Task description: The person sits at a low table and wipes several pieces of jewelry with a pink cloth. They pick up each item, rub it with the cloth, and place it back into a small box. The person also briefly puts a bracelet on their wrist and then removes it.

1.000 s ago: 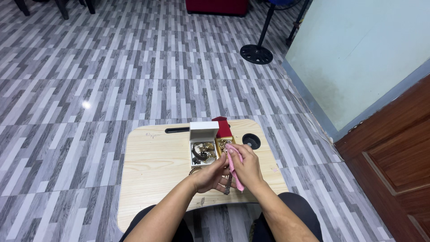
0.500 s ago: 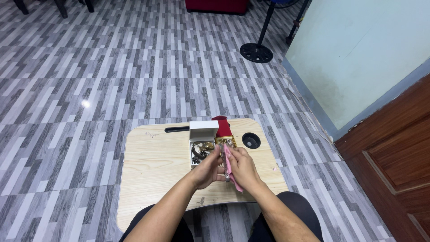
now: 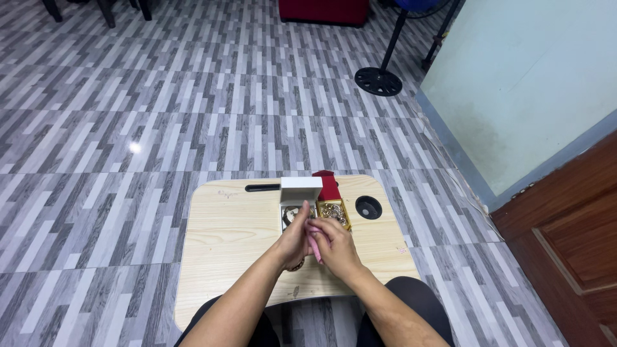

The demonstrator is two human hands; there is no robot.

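I hold a thin pink strip point(image 3: 315, 247) between both hands, now drawn together above the counter point(image 3: 225, 238); a moment ago they were slightly apart. My left hand point(image 3: 294, 236) and right hand point(image 3: 335, 247) both pinch it. Just beyond, an open white box point(image 3: 299, 191) holds dark jewellery, and a gold-rimmed box point(image 3: 334, 212) with a red lid holds golden pieces.

A thin pink strip point(image 3: 315, 245), perhaps cloth, hangs between both hands.

table point(image 3: 231, 244) – pale matt wood | floor point(image 3: 160, 128) – glossy grey planks
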